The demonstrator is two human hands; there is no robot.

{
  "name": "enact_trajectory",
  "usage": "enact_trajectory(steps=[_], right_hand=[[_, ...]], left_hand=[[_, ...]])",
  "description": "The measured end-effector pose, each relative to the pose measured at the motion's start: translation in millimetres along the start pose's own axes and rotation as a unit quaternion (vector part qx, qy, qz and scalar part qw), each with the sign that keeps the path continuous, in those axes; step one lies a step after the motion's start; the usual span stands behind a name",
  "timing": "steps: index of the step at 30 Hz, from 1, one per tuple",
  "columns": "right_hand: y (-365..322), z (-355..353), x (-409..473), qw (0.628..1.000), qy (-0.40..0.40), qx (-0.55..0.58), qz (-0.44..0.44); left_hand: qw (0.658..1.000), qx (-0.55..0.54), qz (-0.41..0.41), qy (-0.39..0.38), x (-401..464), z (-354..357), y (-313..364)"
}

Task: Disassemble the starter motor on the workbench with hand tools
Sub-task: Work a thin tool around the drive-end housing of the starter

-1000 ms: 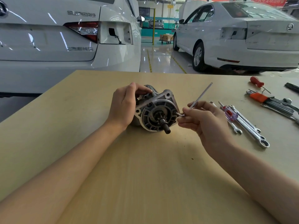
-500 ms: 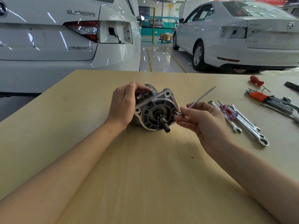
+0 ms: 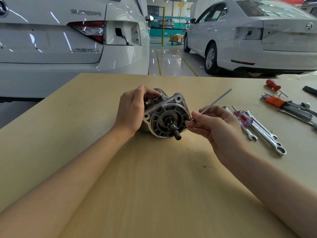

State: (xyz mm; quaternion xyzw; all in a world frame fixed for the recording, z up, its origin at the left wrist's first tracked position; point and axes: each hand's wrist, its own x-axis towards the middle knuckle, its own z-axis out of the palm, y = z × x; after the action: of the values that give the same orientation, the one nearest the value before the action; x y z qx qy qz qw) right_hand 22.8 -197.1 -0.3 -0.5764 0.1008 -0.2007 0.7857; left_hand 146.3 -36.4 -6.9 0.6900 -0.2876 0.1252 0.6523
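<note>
Early going here: the starter motor (image 3: 164, 117) lies on its side near the middle of the worktop (image 3: 154, 177), nose and shaft pointing toward the camera, and from this angle it looks fully assembled, front housing in place, no loose bolts or parts lying beside it. The left hand (image 3: 131, 111) wraps over the motor's body from the left, fingers curled across the top, pinning it down. The right hand (image 3: 214, 126) pinches a long L-shaped hex key (image 3: 212, 104) near its bend, short end at the right edge of the front housing, long arm slanting up and away; whether the tip is seated in a bolt head I can't tell, the fingers cover it. So I'd call this the first fastener being worked, with almost all the strip-down left. Off to the right, untouched: combination wrenches (image 3: 264, 134), a clear-handled screwdriver (image 3: 242, 118), a hex key set (image 3: 288, 105) and a red-handled screwdriver (image 3: 273, 86).
</note>
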Motion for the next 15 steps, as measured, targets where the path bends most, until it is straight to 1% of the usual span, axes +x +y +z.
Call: enact_trajectory(steps=[15], right_hand=[[-0.9,2.2,-1.1,1.0,0.005,0.02,0.009]], left_hand=[[1.0,0.0,0.005,-0.001,-0.4,-0.2,-0.2]])
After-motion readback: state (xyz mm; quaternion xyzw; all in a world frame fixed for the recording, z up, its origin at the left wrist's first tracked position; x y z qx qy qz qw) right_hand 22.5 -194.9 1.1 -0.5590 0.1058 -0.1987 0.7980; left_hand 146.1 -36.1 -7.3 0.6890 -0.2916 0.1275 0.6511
